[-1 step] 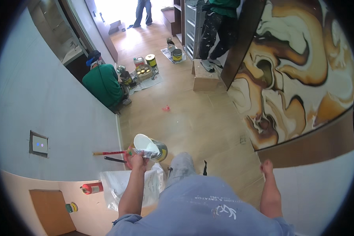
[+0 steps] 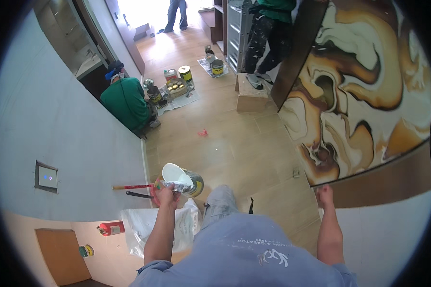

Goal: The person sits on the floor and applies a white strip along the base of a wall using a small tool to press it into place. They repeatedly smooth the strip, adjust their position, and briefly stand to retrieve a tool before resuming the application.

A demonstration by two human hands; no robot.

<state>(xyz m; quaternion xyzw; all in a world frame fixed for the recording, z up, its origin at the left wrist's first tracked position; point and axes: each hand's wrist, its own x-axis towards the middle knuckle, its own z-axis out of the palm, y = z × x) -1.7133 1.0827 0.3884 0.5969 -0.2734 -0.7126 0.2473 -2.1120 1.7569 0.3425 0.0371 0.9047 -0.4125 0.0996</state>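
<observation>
My left hand (image 2: 165, 195) is closed around a shiny, crinkled silver-clear wrap (image 2: 175, 186); whether anything is inside it I cannot tell. It lies at the mouth of a tilted paint can (image 2: 195, 184) with a white interior. Right beside that hand are a red-handled tool (image 2: 131, 187), a black-handled tool (image 2: 139, 194) and a pink-red round thing (image 2: 154, 191), partly hidden. My right hand (image 2: 324, 195) is closed at the lower edge of a large brown-and-cream swirled panel (image 2: 349, 110). What its fingers hold, if anything, is hidden.
Clear plastic sheeting (image 2: 139, 225) lies by my left forearm. A person in green (image 2: 124, 103) crouches ahead on the left, near several cans (image 2: 185, 73). Another person's legs (image 2: 263, 48) stand on a wooden box (image 2: 251, 101). A fire extinguisher (image 2: 111, 228) is at lower left.
My right hand has moved slightly up, closer to the panel's lower edge. My left hand and the can have hardly moved.
</observation>
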